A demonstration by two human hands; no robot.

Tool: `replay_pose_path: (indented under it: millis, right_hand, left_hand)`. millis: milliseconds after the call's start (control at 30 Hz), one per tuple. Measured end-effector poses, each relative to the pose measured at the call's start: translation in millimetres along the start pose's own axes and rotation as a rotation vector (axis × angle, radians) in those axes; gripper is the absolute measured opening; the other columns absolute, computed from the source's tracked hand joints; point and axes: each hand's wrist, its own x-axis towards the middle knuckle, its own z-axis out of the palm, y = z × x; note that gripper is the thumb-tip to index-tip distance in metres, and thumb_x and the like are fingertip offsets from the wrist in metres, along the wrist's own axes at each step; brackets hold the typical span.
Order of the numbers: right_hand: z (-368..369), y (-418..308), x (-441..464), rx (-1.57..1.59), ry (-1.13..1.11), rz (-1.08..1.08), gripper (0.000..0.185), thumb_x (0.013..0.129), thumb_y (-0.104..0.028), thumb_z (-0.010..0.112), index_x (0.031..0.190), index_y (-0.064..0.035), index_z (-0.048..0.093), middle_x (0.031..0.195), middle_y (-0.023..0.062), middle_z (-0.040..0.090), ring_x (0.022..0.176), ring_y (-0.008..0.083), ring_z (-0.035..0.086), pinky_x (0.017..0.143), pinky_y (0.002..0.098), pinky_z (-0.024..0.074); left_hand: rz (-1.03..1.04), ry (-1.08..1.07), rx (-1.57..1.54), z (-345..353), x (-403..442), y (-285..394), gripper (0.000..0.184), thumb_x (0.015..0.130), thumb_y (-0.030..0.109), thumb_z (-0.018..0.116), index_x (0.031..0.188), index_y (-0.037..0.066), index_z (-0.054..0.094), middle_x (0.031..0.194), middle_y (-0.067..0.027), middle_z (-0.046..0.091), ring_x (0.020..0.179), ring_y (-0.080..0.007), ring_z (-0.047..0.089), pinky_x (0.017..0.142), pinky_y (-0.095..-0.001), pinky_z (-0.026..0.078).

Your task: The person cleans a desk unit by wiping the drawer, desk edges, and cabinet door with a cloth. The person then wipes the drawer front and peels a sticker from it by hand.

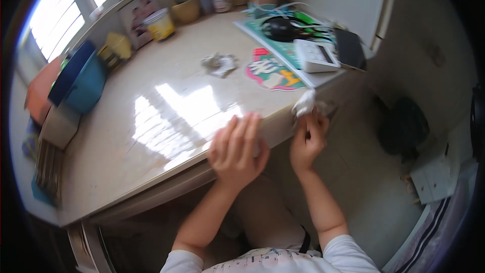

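Near the front edge of the desk, my left hand (235, 149) is held with its fingers stretched out and nothing in it. Whether it touches the desk top I cannot tell. My right hand (309, 141), at the desk's right front edge, pinches a crumpled white tissue (304, 103) that sticks up above the fingers. A second crumpled tissue (220, 64), whitish and greyish, lies farther back on the desk (131, 156). Just beyond my right hand is a colourful printed card or fan (273, 70) with large characters.
A white calculator-like device (316, 56), a dark phone-like object (349, 49) and a black item (283, 29) lie on a green-and-white book or folder at the right. Blue bin (83, 83) stands left. A yellow tub (159, 24) and bowl (186, 10) line the back.
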Motion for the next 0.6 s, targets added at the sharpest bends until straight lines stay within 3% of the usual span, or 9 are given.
replay_pose_path:
  millis: [33, 67, 133, 167, 233, 333, 433, 500, 600]
  right_hand:
    - [5, -18, -8, 0.003, -0.041, -0.159, 0.023, 0.088, 0.002, 0.066, 0.109, -0.0046, 0.074, 0.124, 0.0190, 0.068, 0.092, 0.0320, 0.060, 0.085, 0.0368, 0.0494]
    - [8, -36, -18, 0.025, -0.111, -0.183, 0.026, 0.090, 0.000, 0.063, 0.113, -0.0046, 0.073, 0.124, 0.0198, 0.068, 0.097, 0.0347, 0.062, 0.088, 0.0401, 0.0490]
    - [21, -70, -39, 0.005, -0.139, -0.182, 0.028, 0.091, -0.001, 0.061, 0.116, -0.0035, 0.072, 0.126, 0.0213, 0.066, 0.105, 0.0385, 0.062, 0.091, 0.0431, 0.0482]
    - [27, -84, -50, 0.029, -0.154, -0.201, 0.028, 0.091, 0.000, 0.061, 0.117, -0.0022, 0.072, 0.127, 0.0230, 0.065, 0.109, 0.0399, 0.063, 0.092, 0.0453, 0.0480]
    - [39, -113, -72, 0.053, -0.219, -0.270, 0.030, 0.089, 0.002, 0.061, 0.117, -0.0025, 0.072, 0.128, 0.0232, 0.064, 0.102, 0.0374, 0.066, 0.088, 0.0445, 0.0524]
    - [60, -168, -107, 0.179, -0.337, -0.326, 0.032, 0.086, 0.006, 0.061, 0.114, -0.0035, 0.074, 0.128, 0.0219, 0.064, 0.094, 0.0343, 0.068, 0.082, 0.0405, 0.0560]
    - [80, -223, -139, 0.300, -0.462, -0.401, 0.035, 0.081, 0.010, 0.062, 0.111, -0.0045, 0.075, 0.129, 0.0200, 0.065, 0.086, 0.0312, 0.070, 0.076, 0.0362, 0.0580]
    - [97, -262, -164, 0.377, -0.506, -0.432, 0.038, 0.077, 0.013, 0.062, 0.107, -0.0048, 0.077, 0.129, 0.0186, 0.065, 0.078, 0.0294, 0.070, 0.073, 0.0345, 0.0587]
    - [121, -306, -203, 0.519, -0.566, -0.470, 0.039, 0.075, 0.015, 0.061, 0.105, -0.0041, 0.077, 0.128, 0.0185, 0.065, 0.080, 0.0296, 0.070, 0.074, 0.0358, 0.0589]
  left_hand:
    - [0.029, -0.094, -0.070, -14, -1, -5, 0.046, 0.082, 0.018, 0.065, 0.127, 0.008, 0.065, 0.127, -0.0082, 0.066, 0.119, -0.0246, 0.061, 0.105, -0.0385, 0.037]
    - [0.050, -0.186, -0.138, -29, -3, -11, 0.049, 0.083, 0.018, 0.066, 0.131, 0.007, 0.063, 0.133, -0.0096, 0.063, 0.124, -0.0250, 0.059, 0.108, -0.0392, 0.036]
    - [-0.030, -0.111, -0.302, -61, -29, -27, 0.049, 0.084, 0.022, 0.067, 0.131, 0.009, 0.062, 0.136, -0.0102, 0.061, 0.129, -0.0303, 0.055, 0.111, -0.0412, 0.033]
    - [-0.062, -0.068, -0.193, -82, -44, -39, 0.046, 0.083, 0.023, 0.067, 0.128, 0.009, 0.063, 0.135, -0.0103, 0.061, 0.129, -0.0312, 0.055, 0.111, -0.0429, 0.033]
    - [-0.158, -0.011, 0.040, -123, -80, -68, 0.039, 0.084, 0.027, 0.067, 0.118, 0.010, 0.066, 0.130, -0.0104, 0.064, 0.126, -0.0332, 0.054, 0.108, -0.0468, 0.034]
    - [-0.447, 0.024, 0.195, -179, -138, -117, 0.041, 0.080, 0.012, 0.066, 0.121, 0.006, 0.061, 0.126, -0.0142, 0.060, 0.125, -0.0393, 0.050, 0.106, -0.0486, 0.037]
    - [-0.611, 0.014, 0.297, -232, -190, -150, 0.043, 0.079, 0.005, 0.066, 0.121, 0.004, 0.058, 0.126, -0.0168, 0.058, 0.124, -0.0417, 0.049, 0.105, -0.0510, 0.037]
    - [-0.666, -0.019, 0.315, -270, -212, -161, 0.043, 0.079, 0.006, 0.067, 0.122, 0.005, 0.059, 0.126, -0.0152, 0.058, 0.126, -0.0395, 0.050, 0.106, -0.0498, 0.037]
    - [-0.726, -0.037, 0.296, -316, -235, -170, 0.045, 0.079, 0.006, 0.069, 0.123, 0.006, 0.058, 0.128, -0.0134, 0.059, 0.126, -0.0373, 0.051, 0.106, -0.0474, 0.038]
